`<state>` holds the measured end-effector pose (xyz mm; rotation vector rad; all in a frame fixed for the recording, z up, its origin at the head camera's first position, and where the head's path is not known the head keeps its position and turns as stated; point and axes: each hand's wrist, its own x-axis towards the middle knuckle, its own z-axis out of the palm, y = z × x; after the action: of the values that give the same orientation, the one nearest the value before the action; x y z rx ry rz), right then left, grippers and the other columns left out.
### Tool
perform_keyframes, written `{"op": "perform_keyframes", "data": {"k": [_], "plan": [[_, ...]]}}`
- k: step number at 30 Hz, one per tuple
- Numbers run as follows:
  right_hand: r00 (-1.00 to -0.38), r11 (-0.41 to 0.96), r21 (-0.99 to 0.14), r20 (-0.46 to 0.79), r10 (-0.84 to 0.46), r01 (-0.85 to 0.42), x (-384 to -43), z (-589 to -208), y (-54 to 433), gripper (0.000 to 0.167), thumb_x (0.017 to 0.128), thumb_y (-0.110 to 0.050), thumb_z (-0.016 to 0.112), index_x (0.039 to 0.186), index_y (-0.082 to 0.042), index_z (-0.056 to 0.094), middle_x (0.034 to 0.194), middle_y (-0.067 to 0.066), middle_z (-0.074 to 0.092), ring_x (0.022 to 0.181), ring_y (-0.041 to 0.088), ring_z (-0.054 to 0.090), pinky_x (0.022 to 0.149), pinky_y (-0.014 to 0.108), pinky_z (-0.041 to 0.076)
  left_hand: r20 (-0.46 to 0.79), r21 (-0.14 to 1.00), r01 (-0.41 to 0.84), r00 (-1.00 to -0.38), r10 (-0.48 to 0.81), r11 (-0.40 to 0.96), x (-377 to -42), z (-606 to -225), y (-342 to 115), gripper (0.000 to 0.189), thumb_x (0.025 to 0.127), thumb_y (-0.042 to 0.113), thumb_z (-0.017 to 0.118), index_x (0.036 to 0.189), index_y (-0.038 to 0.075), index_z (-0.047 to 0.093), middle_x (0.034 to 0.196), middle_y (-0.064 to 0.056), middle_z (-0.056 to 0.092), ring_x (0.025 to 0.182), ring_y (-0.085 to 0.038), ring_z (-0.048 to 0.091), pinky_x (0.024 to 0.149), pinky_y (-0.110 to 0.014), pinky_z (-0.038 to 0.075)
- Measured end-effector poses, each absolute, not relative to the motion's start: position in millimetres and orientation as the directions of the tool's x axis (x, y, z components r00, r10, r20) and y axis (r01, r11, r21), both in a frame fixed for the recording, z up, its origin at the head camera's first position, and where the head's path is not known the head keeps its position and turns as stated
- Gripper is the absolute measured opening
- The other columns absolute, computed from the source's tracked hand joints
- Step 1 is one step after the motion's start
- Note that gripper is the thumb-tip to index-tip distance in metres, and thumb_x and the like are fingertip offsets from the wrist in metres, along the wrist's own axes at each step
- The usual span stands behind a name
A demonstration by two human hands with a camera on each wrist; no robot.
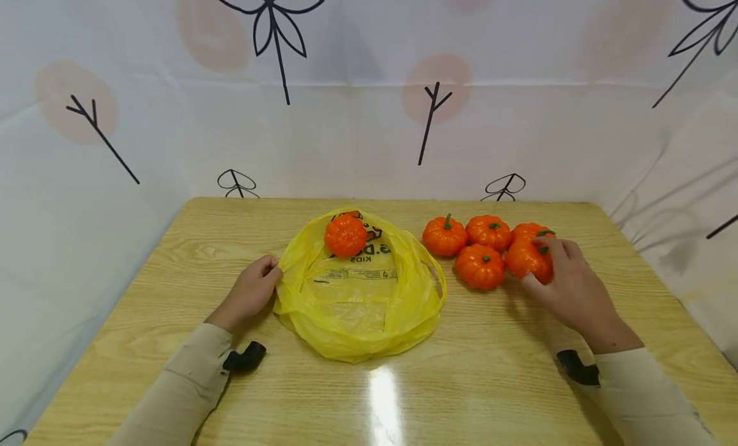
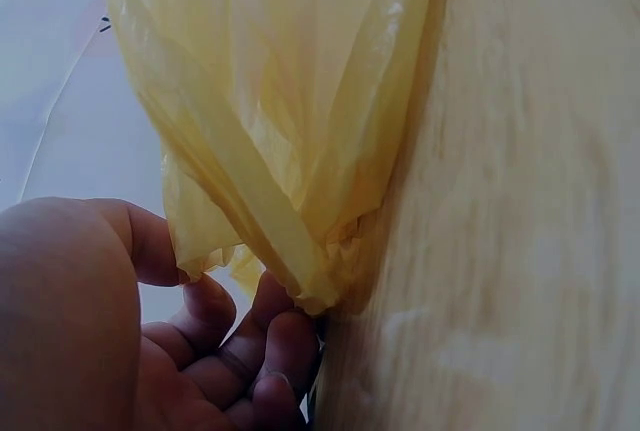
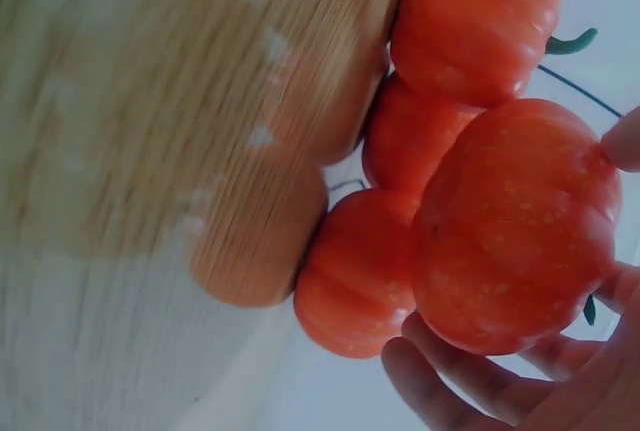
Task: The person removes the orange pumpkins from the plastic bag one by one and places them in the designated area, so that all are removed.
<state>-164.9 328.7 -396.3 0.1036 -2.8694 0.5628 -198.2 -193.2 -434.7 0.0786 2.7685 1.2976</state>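
A yellow plastic bag (image 1: 357,311) lies spread on the table with its mouth open upward. One small orange pumpkin (image 1: 346,236) rests inside, near the bag's far side. At the left rim, my left hand (image 1: 249,292) pinches the bag's edge; in the left wrist view the thumb and forefinger meet on the thin plastic (image 2: 270,151). My right hand (image 1: 567,289) grips an orange pumpkin (image 3: 520,231) from its right side, thumb and fingers on opposite sides of it. That pumpkin overlaps its neighbours in the right wrist view, and its green stem is partly hidden.
Several more orange pumpkins with green stems, one of them a front pumpkin (image 1: 480,267), sit grouped right of the bag. The wooden table (image 1: 323,407) ends at a patterned cloth backdrop (image 1: 357,138). Black wrist mounts (image 1: 245,357) stick out at both sleeves.
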Motion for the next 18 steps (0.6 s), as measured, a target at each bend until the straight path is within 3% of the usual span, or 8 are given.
{"op": "perform_keyframes", "data": {"k": [18], "plan": [[-0.984, 0.921, -0.361, 0.150, -0.100, -0.149, -167.7, -404.1, 332.2, 0.064, 0.089, -0.027, 0.065, 0.141, -0.001, 0.037, 0.136, 0.035, 0.034, 0.105, 0.054, 0.052, 0.083, 0.068, 0.044, -0.049, 0.769, 0.011, -0.996, 0.076, 0.639, -198.1, -432.2, -192.1, 0.020, 0.102, 0.022, 0.041, 0.099, 0.006, 0.053, 0.080, -0.006, 0.049, 0.071, -0.021, 0.047, 0.068, -0.031, 0.040]]}}
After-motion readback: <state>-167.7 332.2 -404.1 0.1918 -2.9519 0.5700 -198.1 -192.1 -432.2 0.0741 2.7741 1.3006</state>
